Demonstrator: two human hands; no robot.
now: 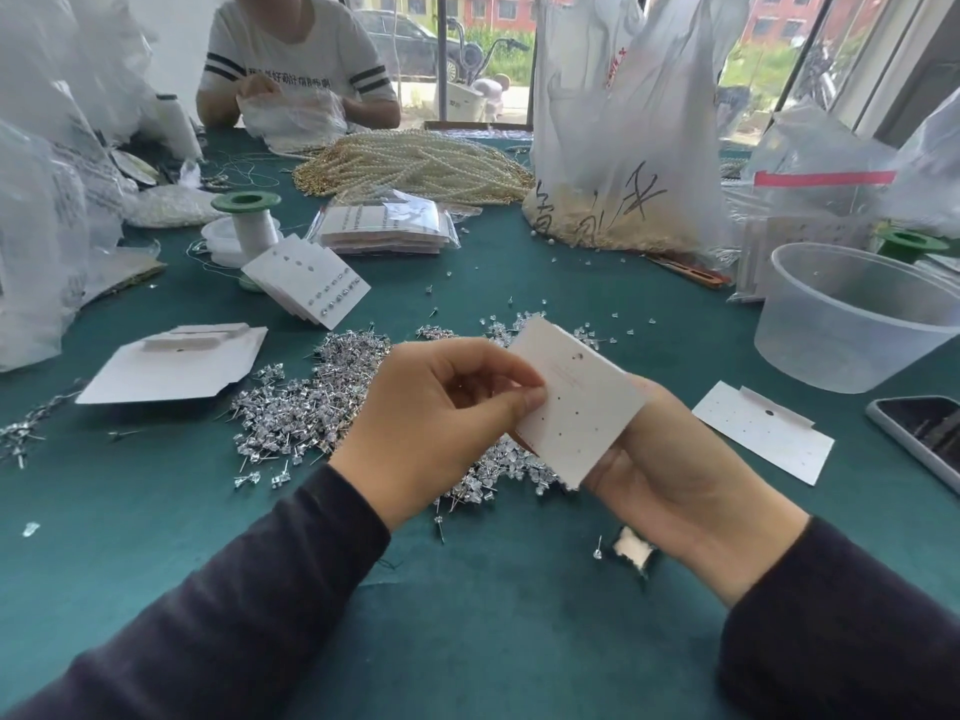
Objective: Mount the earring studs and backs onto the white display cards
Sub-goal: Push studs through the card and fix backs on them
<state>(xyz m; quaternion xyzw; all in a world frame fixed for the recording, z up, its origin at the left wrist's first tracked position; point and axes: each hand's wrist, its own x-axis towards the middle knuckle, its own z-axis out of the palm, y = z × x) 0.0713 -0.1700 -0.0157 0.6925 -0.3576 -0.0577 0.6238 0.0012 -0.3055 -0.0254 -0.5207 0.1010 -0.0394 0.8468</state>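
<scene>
A white display card with small punched holes is held tilted above the table's middle. My right hand supports it from behind and below. My left hand pinches the card's left edge between thumb and fingers; whether a stud sits in that pinch is hidden. Under both hands lies a heap of silver earring studs. Clear earring backs are scattered just beyond the card. A second bare card lies flat to the right.
A clear plastic tub and a phone sit at right. Filled cards, a stack of blank cards, green-capped spools, pearl strands and plastic bags crowd the far side, where a person sits opposite.
</scene>
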